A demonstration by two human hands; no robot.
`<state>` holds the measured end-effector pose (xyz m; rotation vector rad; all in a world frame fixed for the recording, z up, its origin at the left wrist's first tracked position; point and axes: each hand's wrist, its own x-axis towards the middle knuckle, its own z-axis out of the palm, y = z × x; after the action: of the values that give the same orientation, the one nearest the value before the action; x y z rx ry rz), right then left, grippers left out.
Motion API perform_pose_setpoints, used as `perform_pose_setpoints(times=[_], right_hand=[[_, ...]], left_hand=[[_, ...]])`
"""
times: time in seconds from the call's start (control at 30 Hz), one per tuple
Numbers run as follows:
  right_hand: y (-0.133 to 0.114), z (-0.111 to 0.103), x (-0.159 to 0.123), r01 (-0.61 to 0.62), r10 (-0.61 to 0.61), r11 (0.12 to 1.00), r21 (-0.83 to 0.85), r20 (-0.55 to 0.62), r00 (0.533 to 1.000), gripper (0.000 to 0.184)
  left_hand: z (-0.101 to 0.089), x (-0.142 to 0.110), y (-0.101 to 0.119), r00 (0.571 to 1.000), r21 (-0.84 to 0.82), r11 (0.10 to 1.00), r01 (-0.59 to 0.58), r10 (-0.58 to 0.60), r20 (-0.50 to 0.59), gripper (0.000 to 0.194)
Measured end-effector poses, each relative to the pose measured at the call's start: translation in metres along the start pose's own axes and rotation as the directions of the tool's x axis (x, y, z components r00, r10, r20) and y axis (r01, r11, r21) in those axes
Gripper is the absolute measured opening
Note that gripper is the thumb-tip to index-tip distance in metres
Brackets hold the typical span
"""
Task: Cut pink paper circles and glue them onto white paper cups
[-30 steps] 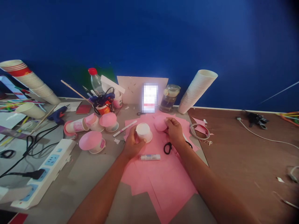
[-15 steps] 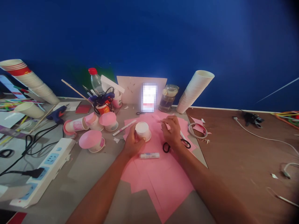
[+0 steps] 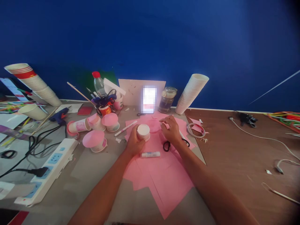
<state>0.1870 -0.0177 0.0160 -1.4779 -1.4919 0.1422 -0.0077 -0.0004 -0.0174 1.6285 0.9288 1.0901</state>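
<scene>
My left hand is wrapped round a small white paper cup, its round base turned up towards me. My right hand is closed in a pinch at the edge of a round pink paper disc, just right of the cup. That disc is hard to tell from the pink sheets spread beneath both hands. Under my right wrist lie scissors with black handles, partly hidden. A white glue stick rests on the pink paper between my forearms.
Left of the sheets stand several cups with pink paper tops, near a white marker. A power strip lies front left. Behind are a lit phone, a glass jar, a leaning cup stack and a tape roll.
The pink disc by my right fingertips has turned and now shows its round face beside the cup. My left hand keeps its hold on the cup. The whole view has shifted slightly.
</scene>
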Motion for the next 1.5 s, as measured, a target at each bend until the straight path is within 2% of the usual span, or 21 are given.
perform_pose_setpoints(times=[0.07, 0.13, 0.23, 0.33, 0.43, 0.5, 0.57, 0.63, 0.73, 0.87, 0.93, 1.03, 1.1, 1.17, 1.27, 1.37, 1.5], right_hand=[[-0.003, -0.004, 0.004, -0.029, 0.028, 0.997, 0.07, 0.01, 1.0, 0.021], [-0.008, -0.009, 0.007, -0.065, 0.056, 0.989, 0.134, 0.073, 0.996, 0.022], [-0.021, -0.019, 0.004, -0.153, 0.098, 0.96, 0.235, 0.229, 0.969, 0.018], [-0.038, -0.032, -0.008, -0.2, 0.092, 0.951, 0.238, 0.4, 0.912, 0.015], [-0.054, -0.044, -0.027, -0.119, 0.027, 0.985, 0.126, 0.566, 0.824, 0.015], [-0.062, -0.046, -0.042, 0.019, -0.029, 1.0, 0.023, 0.638, 0.77, 0.022], [-0.067, -0.044, -0.055, 0.128, -0.034, 0.988, -0.085, 0.689, 0.724, 0.029], [-0.069, -0.037, -0.065, 0.198, -0.004, 0.959, -0.203, 0.689, 0.725, 0.018], [-0.069, -0.028, -0.07, 0.284, -0.025, 0.922, -0.263, 0.692, 0.721, 0.007], [-0.066, -0.031, -0.066, 0.278, -0.067, 0.935, -0.219, 0.663, 0.745, 0.013], [-0.064, -0.039, -0.061, 0.204, -0.06, 0.966, -0.161, 0.627, 0.777, 0.016], [-0.059, -0.052, -0.051, -0.042, 0.06, 0.998, -0.045, 0.567, 0.821, 0.016], [-0.056, -0.056, -0.044, -0.208, 0.129, 0.975, 0.075, 0.572, 0.81, 0.014], [-0.052, -0.056, -0.038, -0.345, 0.171, 0.917, 0.201, 0.582, 0.795, 0.013], [-0.044, -0.05, -0.032, -0.468, 0.234, 0.808, 0.357, 0.535, 0.812, 0.018], [-0.038, -0.044, -0.031, -0.524, 0.261, 0.705, 0.478, 0.512, 0.818, 0.022], [-0.034, -0.042, -0.035, -0.563, 0.203, 0.595, 0.573, 0.571, 0.796, 0.023]], left_hand=[[0.0, 0.0, -0.003, 1.0, -0.003, 1.0, -0.005, 0.005, -0.003, 0.073], [0.0, 0.0, -0.006, 1.0, -0.005, 1.0, 0.006, -0.006, 0.0, 0.079], [-0.001, 0.0, -0.007, 1.0, -0.003, 1.0, 0.011, -0.011, 0.012, 0.083], [-0.002, -0.001, -0.005, 1.0, -0.021, 1.0, 0.004, -0.003, 0.022, 0.082], [-0.003, -0.001, -0.002, 1.0, -0.048, 0.999, -0.002, 0.003, 0.011, 0.08], [-0.003, 0.0, 0.0, 1.0, -0.067, 0.998, -0.007, 0.007, -0.004, 0.079], [-0.003, -0.001, 0.003, 1.0, -0.08, 0.997, -0.011, 0.01, -0.016, 0.078], [-0.004, -0.001, 0.006, 1.0, -0.084, 0.996, -0.007, 0.004, -0.029, 0.076], [-0.005, -0.002, 0.008, 0.999, -0.084, 0.996, 0.002, -0.005, -0.047, 0.074], [-0.008, -0.003, 0.009, 0.998, -0.084, 0.996, -0.017, 0.013, -0.054, 0.071], [-0.01, -0.004, 0.012, 0.995, -0.121, 0.99, -0.069, 0.06, -0.082, 0.064], [-0.012, -0.005, 0.019, 0.956, -0.128, 0.971, -0.202, 0.167, -0.24, 0.047], [-0.013, -0.007, 0.024, 0.905, -0.04, 0.959, -0.279, 0.249, -0.345, 0.039], [-0.012, -0.008, 0.028, 0.86, 0.064, 0.937, -0.344, 0.342, -0.378, 0.038], [-0.01, -0.01, 0.03, 0.821, 0.202, 0.888, -0.414, 0.46, -0.338, 0.042], [-0.008, -0.014, 0.033, 0.761, 0.343, 0.798, -0.496, 0.59, -0.271, 0.047], [-0.002, -0.021, 0.041, 0.676, 0.483, 0.623, -0.615, 0.732, -0.083, 0.052]])
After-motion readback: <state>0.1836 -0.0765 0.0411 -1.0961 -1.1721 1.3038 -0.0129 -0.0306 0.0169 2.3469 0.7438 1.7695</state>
